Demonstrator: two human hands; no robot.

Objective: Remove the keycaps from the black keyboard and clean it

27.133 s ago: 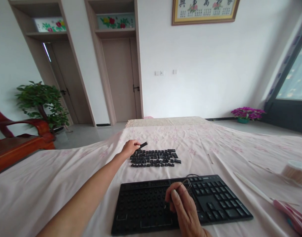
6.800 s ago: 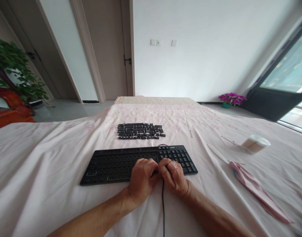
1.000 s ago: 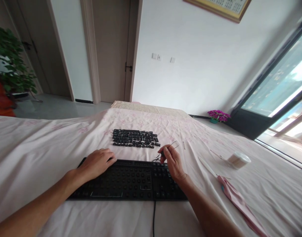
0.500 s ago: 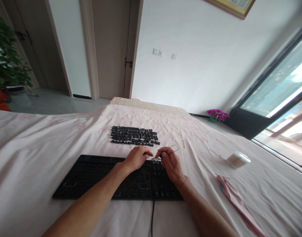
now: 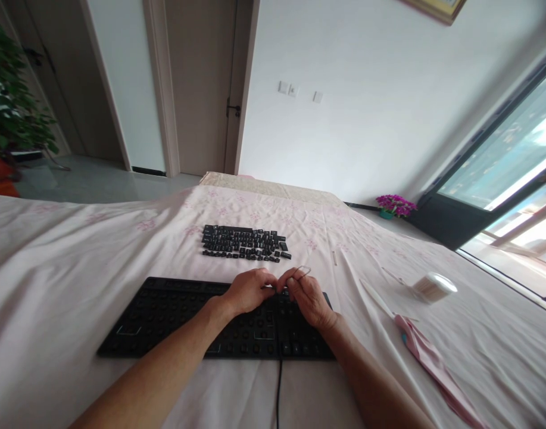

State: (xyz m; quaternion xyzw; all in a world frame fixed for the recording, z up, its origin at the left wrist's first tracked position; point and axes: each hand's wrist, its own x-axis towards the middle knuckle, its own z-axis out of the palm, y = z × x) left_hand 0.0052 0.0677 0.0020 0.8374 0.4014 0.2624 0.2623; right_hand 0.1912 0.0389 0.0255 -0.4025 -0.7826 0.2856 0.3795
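Observation:
A black keyboard with most keycaps removed lies on the pink sheet in front of me. My right hand rests over its right part and pinches a thin wire keycap puller. My left hand sits beside it, fingertips meeting the right hand's fingers at the puller's tip; whether a keycap is between them is hidden. A neat group of loose black keycaps lies on the sheet beyond the keyboard. The keyboard's cable runs toward me.
A round tub of cotton swabs stands at the right, with a folded pink cloth nearer me. Thin white sticks lie between them and the keyboard. Doors, a green plant and a window surround the bed.
My left hand moved from the keyboard's left part across to my right hand. The two hands now touch at the puller's tip, slightly closer than half a second ago.

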